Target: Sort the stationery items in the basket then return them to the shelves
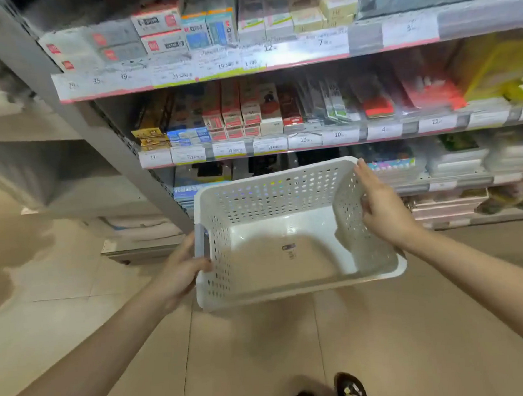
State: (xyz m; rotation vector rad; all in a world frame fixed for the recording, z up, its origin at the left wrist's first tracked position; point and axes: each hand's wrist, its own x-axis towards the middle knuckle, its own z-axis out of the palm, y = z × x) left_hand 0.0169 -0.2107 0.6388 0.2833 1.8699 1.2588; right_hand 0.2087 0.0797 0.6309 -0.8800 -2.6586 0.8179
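Down at the bottom edge, a dark patterned sandal point(351, 389) stands on the beige tiled floor point(263, 350), toes pointing at the shelving. Up from there come both forearms, and they carry the white perforated basket point(284, 196) out in front, held in the air and tipped a little so we look straight into it. The left hand point(182, 270) is wrapped around the grey handle point(202, 241) on the basket's left end, fingers curled under the rim and gripping it. The right hand point(380, 202) holds the opposite wall, thumb along the top edge and fingers curled inside against the perforated side. And inside? Nothing loose that I can see, only a small label point(289, 249) stuck flat on the bottom. So by my reading the sorting and returning is done, or very nearly; no stationery is left in the basket to put away, and what remains is probably just setting the basket down. Beyond it, close behind the far rim, stand the shelves point(246, 73), tier on tier, packed with boxed and hanging stationery: red and white cartons point(233, 107) on the middle tier, pale boxes above, price tags point(305, 140) along every edge. The print is too blurred to read.
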